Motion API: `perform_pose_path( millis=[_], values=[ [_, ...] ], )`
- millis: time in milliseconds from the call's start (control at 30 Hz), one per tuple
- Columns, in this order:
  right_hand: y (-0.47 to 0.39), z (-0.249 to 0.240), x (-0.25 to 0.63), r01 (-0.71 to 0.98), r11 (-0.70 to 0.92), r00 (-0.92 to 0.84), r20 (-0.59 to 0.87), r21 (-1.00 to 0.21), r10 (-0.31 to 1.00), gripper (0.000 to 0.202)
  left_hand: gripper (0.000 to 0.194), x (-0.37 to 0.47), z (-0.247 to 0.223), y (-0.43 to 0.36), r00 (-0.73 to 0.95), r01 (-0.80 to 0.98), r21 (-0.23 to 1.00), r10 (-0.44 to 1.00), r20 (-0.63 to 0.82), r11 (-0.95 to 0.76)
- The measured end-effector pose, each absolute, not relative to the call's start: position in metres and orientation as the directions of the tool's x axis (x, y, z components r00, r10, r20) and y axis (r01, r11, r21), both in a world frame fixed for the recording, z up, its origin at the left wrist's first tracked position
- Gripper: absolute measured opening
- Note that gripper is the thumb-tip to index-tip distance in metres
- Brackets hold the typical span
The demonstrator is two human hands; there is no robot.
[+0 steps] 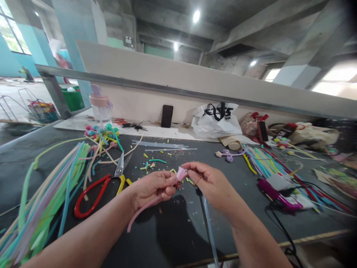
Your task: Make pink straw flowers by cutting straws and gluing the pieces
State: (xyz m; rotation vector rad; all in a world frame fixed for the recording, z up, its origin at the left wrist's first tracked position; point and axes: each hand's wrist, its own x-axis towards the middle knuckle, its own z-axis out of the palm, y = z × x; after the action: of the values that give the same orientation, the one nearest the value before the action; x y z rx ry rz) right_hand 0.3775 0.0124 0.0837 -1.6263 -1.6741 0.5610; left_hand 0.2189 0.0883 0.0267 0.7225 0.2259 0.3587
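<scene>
A small pink bundle (182, 173) with a flared, frayed-looking end is held between both hands above the dark table. My left hand (156, 189) pinches its lower part, and a pink strip (142, 209) trails down to the left from under those fingers. My right hand (205, 180) has its thumb and fingertips closed on the flared end. Left of the hands lie scissors (93, 193) with red and yellow handles, blades apart. Under my right hand a clear stick (209, 227) runs toward the table's front edge.
Pastel strips (50, 197) fill the left side. More strips (262, 163), a magenta glue gun (279, 196) and its black cable are at the right. A phone (166, 116), a cup (100, 108) and a white bag (216, 121) stand along the back. Small offcuts (157, 160) lie mid-table.
</scene>
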Motion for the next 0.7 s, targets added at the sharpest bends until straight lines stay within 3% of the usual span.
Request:
perform_pose_path(
  millis=[167, 300, 367, 500, 700],
  values=[
    [0.015, 0.078, 0.383, 0.752, 0.113, 0.083, 0.263, -0.65, 0.961, 0.026, 0.008, 0.219, 0.023, 0.087, 0.9, -0.238, 0.721, 0.428, -0.089, 0.651],
    [0.017, 0.074, 0.403, 0.89, 0.042, 0.136, 0.351, -0.455, 0.926, 0.029, 0.012, 0.219, 0.02, 0.09, 0.868, -0.25, 0.74, 0.484, -0.115, 0.624],
    [0.017, 0.07, 0.416, 0.944, -0.06, 0.159, 0.288, -0.324, 0.944, 0.032, 0.013, 0.219, 0.02, 0.091, 0.852, -0.253, 0.739, 0.506, -0.136, 0.624],
    [0.011, 0.056, 0.437, 0.976, -0.2, 0.202, 0.017, -0.082, 0.979, 0.039, 0.015, 0.221, 0.021, 0.093, 0.793, -0.306, 0.74, 0.591, -0.15, 0.599],
    [0.006, 0.043, 0.443, 0.959, -0.281, 0.283, -0.103, 0.04, 0.954, 0.062, 0.02, 0.219, 0.023, 0.094, 0.693, -0.294, 0.785, 0.687, -0.217, 0.545]
  ],
)
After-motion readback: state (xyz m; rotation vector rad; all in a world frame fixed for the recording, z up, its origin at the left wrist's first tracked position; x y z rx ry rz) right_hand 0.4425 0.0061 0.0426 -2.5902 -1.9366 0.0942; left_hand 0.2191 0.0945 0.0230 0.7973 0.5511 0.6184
